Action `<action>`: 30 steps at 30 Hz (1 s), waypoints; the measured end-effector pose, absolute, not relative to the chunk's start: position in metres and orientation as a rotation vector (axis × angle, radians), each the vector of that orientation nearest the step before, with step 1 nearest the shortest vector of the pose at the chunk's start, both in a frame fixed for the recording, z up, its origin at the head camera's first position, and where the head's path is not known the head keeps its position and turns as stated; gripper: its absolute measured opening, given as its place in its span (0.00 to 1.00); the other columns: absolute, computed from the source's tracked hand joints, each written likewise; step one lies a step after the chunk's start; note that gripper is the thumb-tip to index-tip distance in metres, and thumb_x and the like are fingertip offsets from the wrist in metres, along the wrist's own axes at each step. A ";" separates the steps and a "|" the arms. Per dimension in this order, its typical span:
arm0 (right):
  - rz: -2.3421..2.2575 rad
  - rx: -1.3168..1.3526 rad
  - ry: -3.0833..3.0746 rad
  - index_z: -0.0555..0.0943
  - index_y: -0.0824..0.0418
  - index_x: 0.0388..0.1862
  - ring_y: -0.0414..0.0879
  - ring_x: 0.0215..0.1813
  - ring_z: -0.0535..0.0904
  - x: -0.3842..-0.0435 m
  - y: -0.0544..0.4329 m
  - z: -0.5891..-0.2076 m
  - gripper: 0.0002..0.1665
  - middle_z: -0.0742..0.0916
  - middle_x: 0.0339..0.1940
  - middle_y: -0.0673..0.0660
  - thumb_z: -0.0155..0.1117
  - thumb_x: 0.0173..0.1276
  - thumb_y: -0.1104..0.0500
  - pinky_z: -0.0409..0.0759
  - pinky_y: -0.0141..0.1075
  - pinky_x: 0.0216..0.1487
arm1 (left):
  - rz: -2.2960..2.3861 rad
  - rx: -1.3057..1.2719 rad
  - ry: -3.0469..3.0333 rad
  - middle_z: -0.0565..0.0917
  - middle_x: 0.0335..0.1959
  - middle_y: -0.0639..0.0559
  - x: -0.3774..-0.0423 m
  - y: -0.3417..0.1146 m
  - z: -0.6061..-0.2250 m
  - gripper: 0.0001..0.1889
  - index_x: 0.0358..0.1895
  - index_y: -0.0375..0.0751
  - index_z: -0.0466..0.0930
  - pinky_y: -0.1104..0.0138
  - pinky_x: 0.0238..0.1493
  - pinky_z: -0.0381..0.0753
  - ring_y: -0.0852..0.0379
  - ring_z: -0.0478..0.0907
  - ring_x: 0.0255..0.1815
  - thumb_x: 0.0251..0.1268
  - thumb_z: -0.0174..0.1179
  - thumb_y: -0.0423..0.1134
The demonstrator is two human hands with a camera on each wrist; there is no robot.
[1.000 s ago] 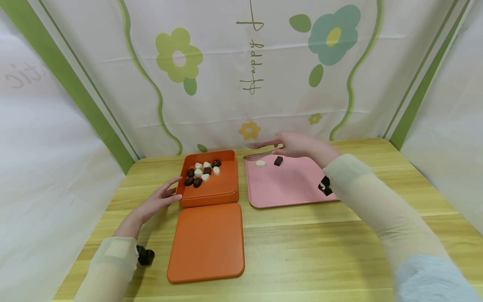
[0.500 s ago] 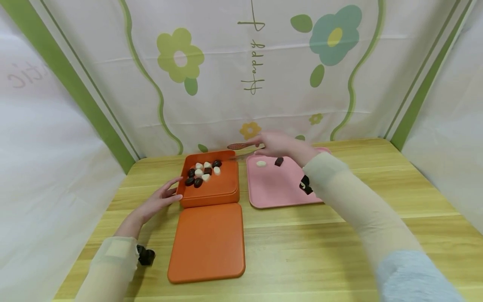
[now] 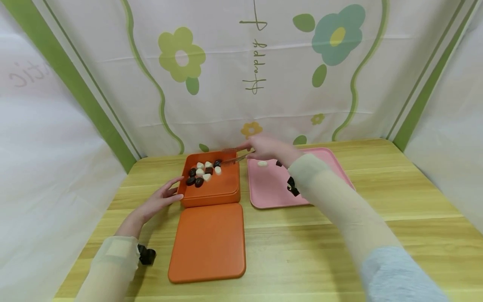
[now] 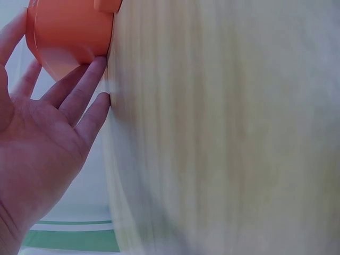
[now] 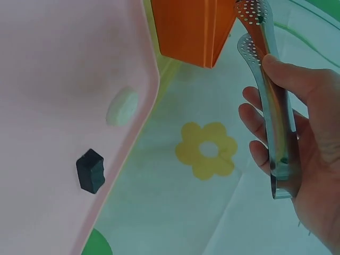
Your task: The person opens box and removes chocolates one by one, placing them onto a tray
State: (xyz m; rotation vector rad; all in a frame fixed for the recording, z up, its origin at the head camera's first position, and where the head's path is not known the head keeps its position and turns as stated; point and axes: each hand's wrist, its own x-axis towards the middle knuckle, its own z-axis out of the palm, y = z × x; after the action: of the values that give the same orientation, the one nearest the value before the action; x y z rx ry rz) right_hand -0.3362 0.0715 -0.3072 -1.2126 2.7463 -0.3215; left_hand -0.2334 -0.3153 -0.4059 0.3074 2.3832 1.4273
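My right hand (image 3: 266, 147) holds a pair of perforated metal tongs (image 5: 276, 117) between thumb and fingers. The tongs' tips reach over the right rear of an orange box (image 3: 222, 186), close to a dark oval chocolate (image 3: 217, 162); whether they touch it I cannot tell. Several dark and white chocolates lie inside the box, among them a white oval one (image 3: 218, 170). With its fingers extended, my left hand (image 3: 156, 201) rests against the box's left side. The left wrist view shows those fingertips at the orange wall (image 4: 71, 32).
An orange lid (image 3: 207, 243) lies flat in front of the box. To the right is a pink tray (image 3: 269, 197) with a white oval piece (image 5: 122, 107) and a dark block (image 5: 91, 171). A printed cloth (image 3: 226, 96) hangs behind the wooden table (image 3: 302, 251).
My right hand has moved left from above the tray, carrying the tongs until their tips are over the box. The left hand stays at the box's side.
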 end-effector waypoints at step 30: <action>-0.233 -1.094 2.721 0.76 0.52 0.67 0.47 0.47 0.76 -0.345 0.025 -0.341 0.26 0.83 0.54 0.53 0.61 0.71 0.55 0.73 0.40 0.49 | 1.426 0.305 2.397 0.45 0.78 0.38 -0.235 -0.316 -0.408 0.35 0.78 0.52 0.49 0.39 0.67 0.51 0.33 0.42 0.75 0.74 0.55 0.46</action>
State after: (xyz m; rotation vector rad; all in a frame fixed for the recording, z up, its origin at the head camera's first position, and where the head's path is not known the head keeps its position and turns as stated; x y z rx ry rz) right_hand -0.3446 0.0254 -0.3415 -1.0936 2.7207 -0.2329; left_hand -0.2348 -0.3158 -0.4077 0.3053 2.3967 1.4257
